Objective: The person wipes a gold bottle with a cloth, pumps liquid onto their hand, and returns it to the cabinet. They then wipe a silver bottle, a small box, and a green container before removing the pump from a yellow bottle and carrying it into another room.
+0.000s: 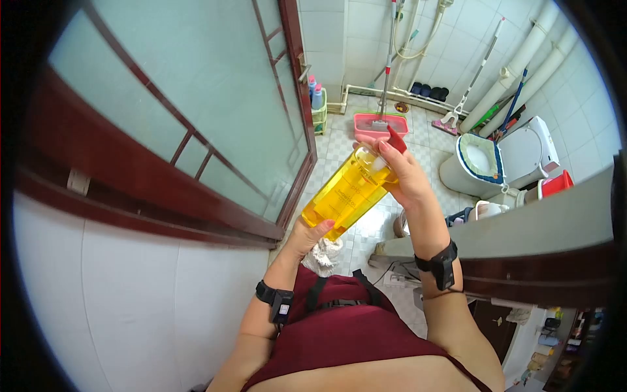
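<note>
A clear bottle of yellow shower oil [346,193] is held up in front of me, tilted with its top toward the upper right. My right hand [406,171] wraps round the upper end, near the red top [396,139]. Down at the base, my left hand [308,236] grips the lower end, with the thumb laid across the label side. White crumpled material [324,256] shows just beneath the left hand, partly covered by the bottle.
Beyond the doorway, a pink basin [372,123] with a mop in it stands on the tiles. The toilet [478,157] has its lid up at the right. A frosted glass door [196,85] stands on the left. Slippers [429,91] line the back wall.
</note>
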